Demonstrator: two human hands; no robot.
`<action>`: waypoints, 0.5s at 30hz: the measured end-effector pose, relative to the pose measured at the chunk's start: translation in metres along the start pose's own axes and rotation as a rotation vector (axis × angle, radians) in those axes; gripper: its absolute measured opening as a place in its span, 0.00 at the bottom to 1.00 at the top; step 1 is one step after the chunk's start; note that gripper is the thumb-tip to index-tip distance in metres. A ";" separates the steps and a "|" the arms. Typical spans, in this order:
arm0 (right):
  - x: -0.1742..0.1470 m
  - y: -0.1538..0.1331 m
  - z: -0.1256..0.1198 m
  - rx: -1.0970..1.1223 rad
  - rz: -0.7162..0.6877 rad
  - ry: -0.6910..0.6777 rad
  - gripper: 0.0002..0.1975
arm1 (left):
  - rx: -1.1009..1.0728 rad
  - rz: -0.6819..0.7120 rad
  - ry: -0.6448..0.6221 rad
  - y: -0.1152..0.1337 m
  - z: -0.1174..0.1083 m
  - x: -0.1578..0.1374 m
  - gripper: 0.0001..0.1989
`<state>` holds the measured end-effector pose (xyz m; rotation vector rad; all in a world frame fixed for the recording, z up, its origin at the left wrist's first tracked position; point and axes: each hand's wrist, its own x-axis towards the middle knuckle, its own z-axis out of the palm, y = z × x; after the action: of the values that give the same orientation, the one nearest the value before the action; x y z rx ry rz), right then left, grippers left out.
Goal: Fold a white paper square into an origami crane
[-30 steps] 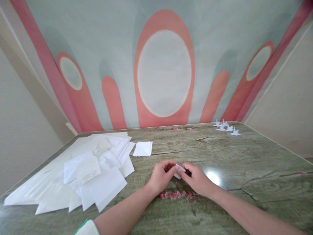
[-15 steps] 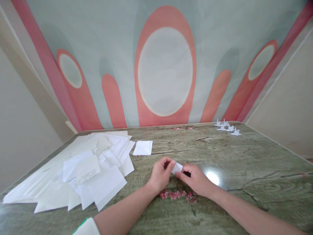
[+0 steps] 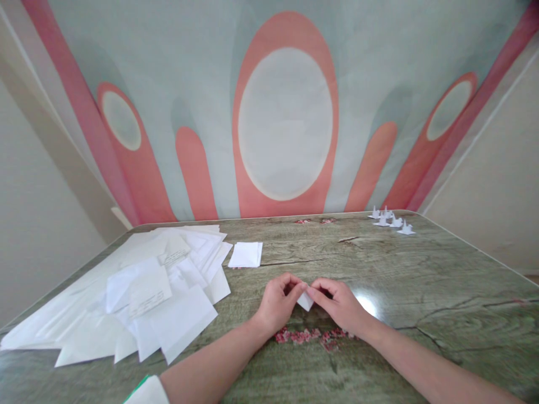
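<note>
A small folded piece of white paper (image 3: 305, 300) is held between my two hands, above the middle of the table's near half. My left hand (image 3: 278, 300) is closed, its thumb and forefinger pinching the paper's upper left edge. From the other side my right hand (image 3: 334, 300) pinches the upper corner, its thumb and fingertip almost meeting the left thumb. The paper's lower corner points down toward me. Fingers hide part of the upper edge, so the folds there cannot be made out.
A neat stack of square white sheets (image 3: 245, 255) lies beyond my left hand. Loose white papers (image 3: 181, 322) spread in a heap over the table's left side. Several folded paper cranes (image 3: 396, 221) stand at the back right of the wood-patterned table (image 3: 421, 269), before a painted wall.
My right hand has moved its grip to the paper's upper corner, nearer the left thumb. The paper has turned, with a corner now pointing down.
</note>
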<state>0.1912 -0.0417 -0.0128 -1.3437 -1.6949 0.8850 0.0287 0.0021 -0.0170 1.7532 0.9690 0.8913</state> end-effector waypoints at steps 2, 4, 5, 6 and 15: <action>0.001 0.003 -0.001 0.011 0.010 0.016 0.16 | -0.005 0.002 -0.005 0.000 0.000 0.000 0.12; 0.002 0.005 -0.001 0.031 0.023 0.033 0.16 | -0.014 0.012 -0.024 0.000 0.000 0.000 0.13; 0.002 0.005 -0.002 0.041 0.028 0.035 0.16 | -0.015 0.017 -0.034 0.000 0.000 0.000 0.13; 0.002 0.006 -0.002 0.051 0.032 0.029 0.16 | -0.015 0.021 -0.039 -0.001 0.000 0.000 0.13; 0.002 -0.001 0.003 -0.054 0.046 -0.044 0.14 | 0.010 0.056 0.000 0.003 0.000 -0.001 0.11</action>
<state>0.1877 -0.0402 -0.0134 -1.4133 -1.7385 0.9066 0.0288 0.0003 -0.0141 1.7967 0.9300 0.9238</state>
